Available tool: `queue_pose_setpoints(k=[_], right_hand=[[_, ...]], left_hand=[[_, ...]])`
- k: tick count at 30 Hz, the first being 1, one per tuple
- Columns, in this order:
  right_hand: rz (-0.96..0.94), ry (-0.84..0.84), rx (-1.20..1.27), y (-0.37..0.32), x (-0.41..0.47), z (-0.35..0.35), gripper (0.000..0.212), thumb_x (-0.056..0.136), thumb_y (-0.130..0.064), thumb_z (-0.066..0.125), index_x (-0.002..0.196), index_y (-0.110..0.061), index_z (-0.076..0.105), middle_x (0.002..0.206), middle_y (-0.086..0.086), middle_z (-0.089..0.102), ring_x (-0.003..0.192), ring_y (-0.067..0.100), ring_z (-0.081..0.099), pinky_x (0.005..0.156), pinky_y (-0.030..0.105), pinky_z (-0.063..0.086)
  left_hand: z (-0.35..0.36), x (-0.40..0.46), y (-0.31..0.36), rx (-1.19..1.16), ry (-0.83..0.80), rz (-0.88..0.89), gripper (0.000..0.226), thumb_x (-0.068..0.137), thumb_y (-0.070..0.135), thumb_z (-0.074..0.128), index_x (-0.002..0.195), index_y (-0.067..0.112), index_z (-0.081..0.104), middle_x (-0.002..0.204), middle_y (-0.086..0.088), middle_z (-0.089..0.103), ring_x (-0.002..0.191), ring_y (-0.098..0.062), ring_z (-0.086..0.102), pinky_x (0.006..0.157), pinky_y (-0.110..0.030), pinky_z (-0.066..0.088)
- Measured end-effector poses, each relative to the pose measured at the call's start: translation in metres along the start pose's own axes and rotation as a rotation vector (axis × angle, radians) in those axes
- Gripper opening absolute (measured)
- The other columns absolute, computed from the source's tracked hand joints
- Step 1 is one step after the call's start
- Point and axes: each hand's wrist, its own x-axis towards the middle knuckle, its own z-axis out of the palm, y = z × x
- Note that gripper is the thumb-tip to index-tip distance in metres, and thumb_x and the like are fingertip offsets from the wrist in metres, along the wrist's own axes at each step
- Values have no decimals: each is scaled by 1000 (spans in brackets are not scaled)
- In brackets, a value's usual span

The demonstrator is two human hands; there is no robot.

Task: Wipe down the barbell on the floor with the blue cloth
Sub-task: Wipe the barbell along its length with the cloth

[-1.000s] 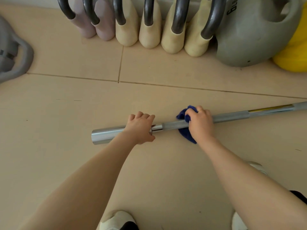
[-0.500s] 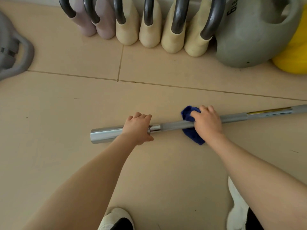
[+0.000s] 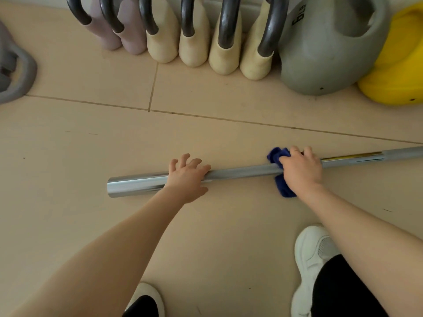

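Beige tiled floor [image 3: 229, 236], grout lines running across; gym weights ranged along the far edge.

Item 1: barbell [image 3: 240, 173], chrome and grey, lying flat on the floor, left end free, right end passing out of view. A yellow band shows on the shaft to the right.

Item 2: blue cloth [image 3: 282, 188], bunched around the shaft, part showing above the bar and part below it.

Item 3: right hand [image 3: 302, 171], closed over the cloth and bar together, knuckles up.

Item 4: left hand [image 3: 186, 177], resting on the sleeve near the free end, fingers spread and lifted, not gripping; palm appears to steady the bar.

Item 5: kettlebells: two mauve, four cream kettlebells [image 3: 194, 49], one grey kettlebell [image 3: 325, 56] marked 6, one yellow kettlebell [image 3: 396, 72].

Item 6: white shoe [image 3: 313, 255], lower right.

Step in hand, as judged: wiping the mid-shaft. Next move likely calls for sliding the wrapped cloth along the shaft toward the unwiped right portion, with firm pressure, the left palm keeping the bar from rolling.
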Motion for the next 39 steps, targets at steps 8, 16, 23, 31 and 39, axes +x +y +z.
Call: queue_pose_setpoints(k=[8, 16, 23, 31, 39], right_hand=[[-310, -49, 227, -19, -5, -8, 33, 95, -19, 41, 123, -22, 57, 130, 7, 42, 117, 31, 36, 85, 35, 37], [-41, -183, 123, 82, 6, 12, 32, 95, -20, 40, 121, -22, 57, 124, 8, 46, 113, 30, 42, 86, 34, 39], [-355, -229, 315, 24, 9, -6, 28, 95, -18, 40, 115, -16, 59, 126, 12, 44, 121, 32, 37, 89, 34, 38], [0, -166, 69, 116, 21, 13, 28, 91, -14, 44, 113, -19, 61, 120, 9, 48, 111, 30, 44, 84, 35, 41], [-392, -122, 242, 31, -5, -2, 32, 97, -14, 35, 126, -7, 46, 131, 18, 39, 115, 37, 42, 89, 41, 41]], left_hand=[[-8, 33, 78, -1, -44, 101, 38, 96, 34, 41, 133, 22, 43, 130, -4, 51, 119, -25, 49, 97, -35, 32], [-24, 48, 113, 93, -154, 46, 28, 96, 20, 45, 122, 24, 53, 120, -6, 57, 108, -27, 57, 77, -31, 40], [-20, 46, 121, 159, -159, 16, 33, 91, 7, 44, 120, 22, 50, 117, -6, 57, 106, -27, 57, 75, -32, 42], [-20, 48, 120, 102, -134, -40, 41, 91, -2, 36, 121, 21, 50, 117, -8, 57, 107, -28, 53, 78, -30, 31], [-19, 44, 119, 145, -133, 22, 28, 93, 9, 43, 120, 17, 48, 114, -10, 58, 104, -29, 56, 74, -32, 36]])
